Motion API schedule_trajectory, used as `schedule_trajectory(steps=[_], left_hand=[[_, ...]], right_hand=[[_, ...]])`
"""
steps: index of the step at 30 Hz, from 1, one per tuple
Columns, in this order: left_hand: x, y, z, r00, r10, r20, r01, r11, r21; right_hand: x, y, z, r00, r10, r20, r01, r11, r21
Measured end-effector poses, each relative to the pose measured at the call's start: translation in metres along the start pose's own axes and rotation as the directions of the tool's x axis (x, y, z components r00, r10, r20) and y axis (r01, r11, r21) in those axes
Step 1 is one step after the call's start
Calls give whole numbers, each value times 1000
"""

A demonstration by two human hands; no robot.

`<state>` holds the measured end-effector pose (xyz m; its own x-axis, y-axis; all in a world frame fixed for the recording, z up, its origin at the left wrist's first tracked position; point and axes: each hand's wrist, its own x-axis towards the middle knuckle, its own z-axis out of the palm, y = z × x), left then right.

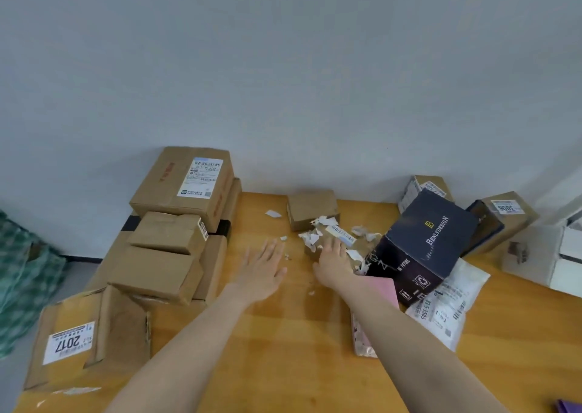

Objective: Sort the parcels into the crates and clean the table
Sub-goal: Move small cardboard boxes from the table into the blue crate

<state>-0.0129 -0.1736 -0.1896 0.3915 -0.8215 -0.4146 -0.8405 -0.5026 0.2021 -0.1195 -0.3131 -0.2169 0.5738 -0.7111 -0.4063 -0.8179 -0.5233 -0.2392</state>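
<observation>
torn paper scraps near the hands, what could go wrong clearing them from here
1. The torn paper scraps lie loose around the small torn parcel under the right hand; a sweep by the open left hand may scatter them further.
2. The dark box sits tilted right beside the right forearm, so a nudge could tip it.
</observation>
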Motion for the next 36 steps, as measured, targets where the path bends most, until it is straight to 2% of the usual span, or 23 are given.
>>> schedule_trajectory(steps=[2, 3, 6, 8, 10, 13, 14, 16, 18, 20, 22, 24, 26, 27, 30, 32, 34, 36], left_hand=[[11, -3, 0, 1000, -21, 21, 22, 1000, -15], [13, -5, -2, 999, -25, 24, 26, 999, -22], [31, -8, -5, 999, -38, 35, 39, 999, -35], [40, -7, -7, 999, -45, 14, 45, 998, -50], [48, -3, -11, 999, -42, 2, 42, 997, -59], [56, 4, -14, 1000, -24, 2, 24, 998, -65], [59, 6, -14, 1000, -18, 5, 18, 998, -64], [63, 10, -14, 1000, -10, 14, 11, 998, -60], [67, 15, -13, 1000, -4, 25, 6, 998, -57], [70, 18, -12, 1000, 1, 30, 1, 998, -60], [73, 20, -10, 1000, 6, 30, -4, 998, -67], [74, 21, -7, 999, 7, 32, -5, 998, -59], [75, 22, -5, 1000, 3, 29, -1, 999, -41], [76, 21, -5, 1000, -1, 25, 2, 999, -39], [74, 16, -5, 999, -24, 37, 26, 998, -61], [72, 12, -4, 998, -44, 46, 48, 995, -83], [68, 10, -4, 996, -80, 42, 85, 985, -150], [66, 9, -5, 990, -134, 47, 141, 943, -301]], right_hand=[[10, -8, 4, 1000, 0, -3, 0, 1000, 20], [14, -13, 7, 998, -56, 11, 56, 998, 9], [22, -22, 11, 931, -358, 62, 355, 933, 57], [26, -21, 11, 886, -461, 36, 460, 887, 50], [34, -16, 6, 913, -405, -46, 406, 913, 37], [47, -2, -5, 972, -215, -92, 218, 976, 27], [51, 2, -9, 973, -219, -70, 221, 975, 17], [56, 7, -15, 942, -335, -20, 335, 942, 31], [61, 9, -22, 912, -406, -50, 409, 911, 58], [68, 13, -28, 952, -282, -118, 292, 953, 80], [75, 18, -32, 989, -131, -66, 134, 990, 51], [74, 18, -34, 985, -173, 24, 173, 985, 21], [72, 16, -30, 960, -279, 20, 279, 960, 7], [71, 14, -28, 962, -272, 8, 272, 962, 0], [69, 15, -25, 994, -83, 66, 88, 992, -87], [65, 17, -23, 994, -74, 84, 87, 981, -171], [62, 19, -22, 991, -125, 38, 128, 988, -91], [59, 20, -26, 990, -134, -34, 138, 970, 200]])
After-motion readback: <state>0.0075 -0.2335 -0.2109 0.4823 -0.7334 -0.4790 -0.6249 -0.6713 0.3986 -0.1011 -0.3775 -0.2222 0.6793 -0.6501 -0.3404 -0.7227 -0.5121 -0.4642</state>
